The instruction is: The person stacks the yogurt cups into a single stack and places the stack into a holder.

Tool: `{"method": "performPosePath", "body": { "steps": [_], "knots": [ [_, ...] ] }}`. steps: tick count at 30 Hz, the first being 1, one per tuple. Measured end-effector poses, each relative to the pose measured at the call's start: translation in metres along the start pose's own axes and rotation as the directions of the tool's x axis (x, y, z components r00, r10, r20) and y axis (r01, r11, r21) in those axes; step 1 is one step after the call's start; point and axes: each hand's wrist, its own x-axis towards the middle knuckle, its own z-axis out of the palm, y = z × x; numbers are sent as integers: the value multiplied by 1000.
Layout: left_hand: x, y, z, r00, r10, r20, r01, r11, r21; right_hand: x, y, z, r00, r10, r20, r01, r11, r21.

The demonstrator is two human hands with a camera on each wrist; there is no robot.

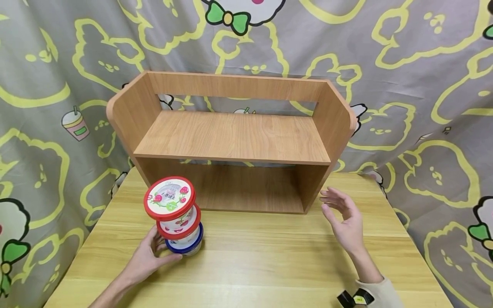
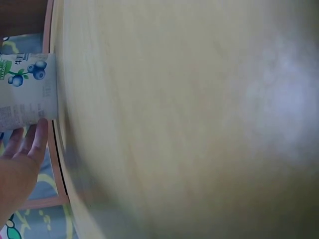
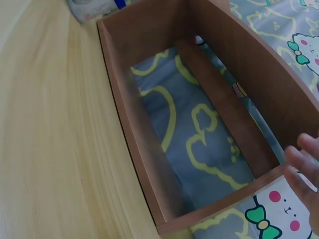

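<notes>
Found three round tubs (image 1: 180,236) stacked in one column on the tabletop (image 1: 269,256), toward its left side, just in front of the left end of the wooden shelf unit (image 1: 239,87). Saw the left hand (image 1: 148,256) low beside the stack, clamped round the bottom tub (image 1: 186,248), with the thumb toward its near side and the fingers at its left; in the left wrist view, saw fingertips (image 2: 42,129) touching its white wall. Saw the right hand (image 1: 348,222) well apart from both stack and left hand, just beside the right end of the shelf unit, with thumb and fingers apart and loosely bent. Noted a pale sleeve (image 1: 379,293) at the right wrist, with a small black device (image 1: 363,296) there.

Made out lids on the tubs; could not tell the contents beneath. Saw two levels in the shelf unit: an upper board (image 1: 235,137) between side panels (image 1: 335,119), and a lower compartment (image 1: 246,188) beneath.

Noted a red-rimmed lid on the top tub (image 1: 169,197), white inside the rim, printed with red berries and green. Saw a red rim on the middle tub too, partly hidden under the top one. Saw a blue rim on the bottom tub, with blueberries and a green patch printed on the white wall. Noted grey fabric (image 1: 423,25) behind, patterned with yellow animal outlines.
</notes>
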Motion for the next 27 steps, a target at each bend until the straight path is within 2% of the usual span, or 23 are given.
{"method": "performPosePath", "body": {
  "steps": [4,10,18,27],
  "knots": [
    [-1,-1,0,1000,0,-4,0,1000,-4,3,1,-2,996,43,-84,-51,994,-92],
    [-1,-1,-1,1000,-3,-7,3,1000,3,9,6,-2,975,121,-188,-159,967,-197],
    [-1,1,-1,1000,-29,-6,29,1000,0,16,21,0,938,231,-257,-278,946,-167],
    [0,2,-1,999,-38,1,38,999,0,21,34,6,928,251,-274,-304,937,-171]
  ]
}}
